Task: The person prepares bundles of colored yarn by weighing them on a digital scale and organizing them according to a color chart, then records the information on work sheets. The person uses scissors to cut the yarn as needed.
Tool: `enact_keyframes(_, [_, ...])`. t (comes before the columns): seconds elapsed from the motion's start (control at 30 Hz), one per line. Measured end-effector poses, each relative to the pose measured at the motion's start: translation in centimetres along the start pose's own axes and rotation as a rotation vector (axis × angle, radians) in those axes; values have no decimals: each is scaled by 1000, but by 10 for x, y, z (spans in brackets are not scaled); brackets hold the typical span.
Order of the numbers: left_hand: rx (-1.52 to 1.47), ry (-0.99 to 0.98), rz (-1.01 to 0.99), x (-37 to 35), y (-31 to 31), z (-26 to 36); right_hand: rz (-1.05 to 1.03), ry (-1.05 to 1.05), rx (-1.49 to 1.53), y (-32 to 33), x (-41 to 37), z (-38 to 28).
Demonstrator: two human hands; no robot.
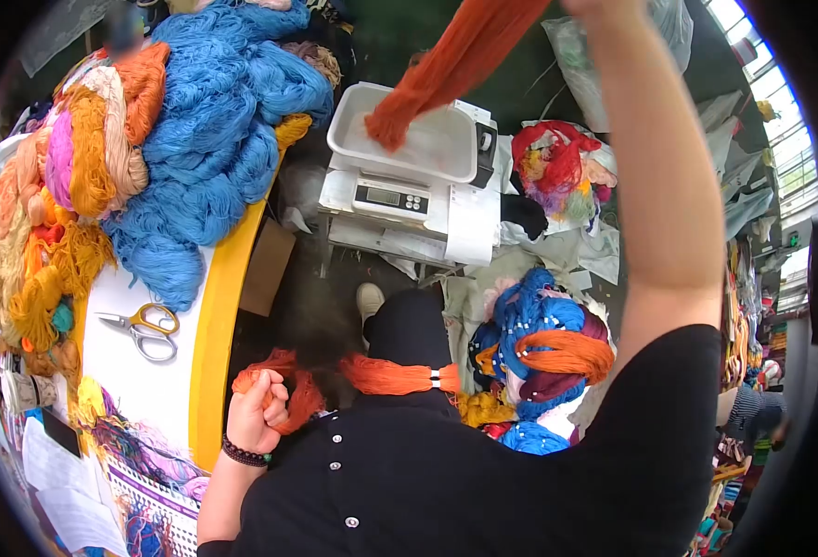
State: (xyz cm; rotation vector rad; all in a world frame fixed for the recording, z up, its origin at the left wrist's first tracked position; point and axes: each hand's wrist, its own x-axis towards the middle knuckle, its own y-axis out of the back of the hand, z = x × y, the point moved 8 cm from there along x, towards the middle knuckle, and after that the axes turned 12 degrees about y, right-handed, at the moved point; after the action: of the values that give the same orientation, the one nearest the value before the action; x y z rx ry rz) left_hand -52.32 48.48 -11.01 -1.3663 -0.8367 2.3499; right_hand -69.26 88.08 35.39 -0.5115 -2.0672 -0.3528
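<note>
My left hand (260, 408) is closed around an orange-red yarn skein (302, 404) beside the table edge. Across my lap lies another orange-red skein (386, 374), bound by a white tie at its right end. At the top edge of the view, my raised right hand (602, 7) is partly cut off. From it a long orange yarn hank (455, 65) hangs, its lower end over the white plastic tub (348, 139). That tub sits on a digital scale (392, 199) in front of me.
Blue yarn (209, 121) and mixed-colour skeins (93, 139) pile on the yellow-edged table (216, 343) at left, near scissors (144, 327). Bundled blue and orange yarn (557, 348) lies to my right. A bag of colourful yarn (562, 167) stands beyond the scale.
</note>
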Motion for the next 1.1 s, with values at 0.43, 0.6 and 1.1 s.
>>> enact_keyframes(0.43, [-25, 30, -73, 9, -5, 11, -848, -31, -1076, -43, -315, 204])
enact_keyframes(0.6, [-33, 37, -61, 12, -5, 6, -584, 35, -1009, -36, -350, 149])
enact_keyframes(1.1, [454, -265, -90, -10, -93, 12, -457, -1244, 802, -147, -475, -23])
